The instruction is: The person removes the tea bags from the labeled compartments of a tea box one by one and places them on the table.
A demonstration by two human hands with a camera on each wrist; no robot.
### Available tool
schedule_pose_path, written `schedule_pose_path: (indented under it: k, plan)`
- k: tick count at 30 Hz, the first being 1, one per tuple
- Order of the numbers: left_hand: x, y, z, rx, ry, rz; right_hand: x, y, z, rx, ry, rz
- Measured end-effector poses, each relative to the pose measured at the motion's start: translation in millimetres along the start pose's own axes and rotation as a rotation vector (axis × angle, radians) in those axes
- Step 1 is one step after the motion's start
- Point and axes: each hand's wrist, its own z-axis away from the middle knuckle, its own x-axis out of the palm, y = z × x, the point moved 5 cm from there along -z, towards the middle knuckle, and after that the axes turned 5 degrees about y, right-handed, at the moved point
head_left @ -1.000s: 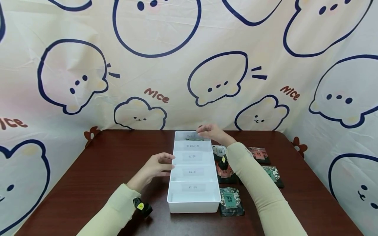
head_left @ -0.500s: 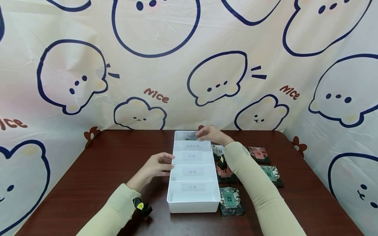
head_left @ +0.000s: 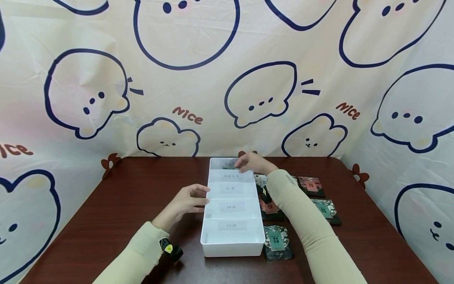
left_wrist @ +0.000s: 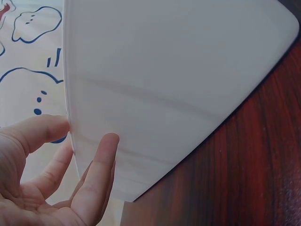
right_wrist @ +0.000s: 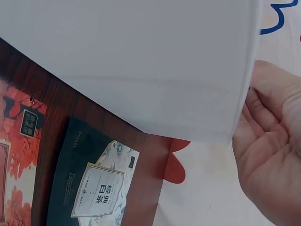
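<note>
A long white divided box (head_left: 232, 249) with paper labels in its compartments stands on the table. My left hand (head_left: 186, 202) touches its left side. In the left wrist view, fairly straight fingers (left_wrist: 106, 153) lie by the outer wall, one fingertip at the rim. My right hand (head_left: 256, 163) reaches over the right rim into the farthest compartment, fingers bent downward. Something dark green, probably a tea packet (head_left: 229, 166), shows there. The box wall hides my right fingertips in the right wrist view, so whether they pinch anything is unclear.
Right of the box lie several tea packets: a green one (head_left: 278, 241) in front, a red one (head_left: 270, 209), a white-and-green one (right_wrist: 96, 183) farther back, another red one (head_left: 311, 186) and another green one (head_left: 326, 211). A patterned cloth (head_left: 213, 90) hangs behind the table.
My right hand has moved slightly lower and farther into the far compartment, covering more of the dark green thing. My left hand and the box have stayed in place.
</note>
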Motion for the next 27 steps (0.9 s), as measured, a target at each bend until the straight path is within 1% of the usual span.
schedule_pose_path:
  k: [4,9,15,18,27]
  plan:
    - [0.2,-0.5,0.3,-0.004,0.004,0.001,1,0,-1,0.012,0.012,0.024]
    - [0.8,-0.6,0.7,-0.006,0.006,0.003,1,2,-3,0.006,0.03,0.023]
    - [1.1,-0.4,1.4,-0.005,0.008,0.007,-2,8,-6,0.021,0.061,-0.03]
    - [1.1,-0.7,1.8,-0.004,0.008,0.003,-2,9,-7,0.021,0.063,-0.056]
    - [0.4,1.0,1.7,-0.004,0.006,0.003,-3,9,-6,0.002,0.091,-0.085]
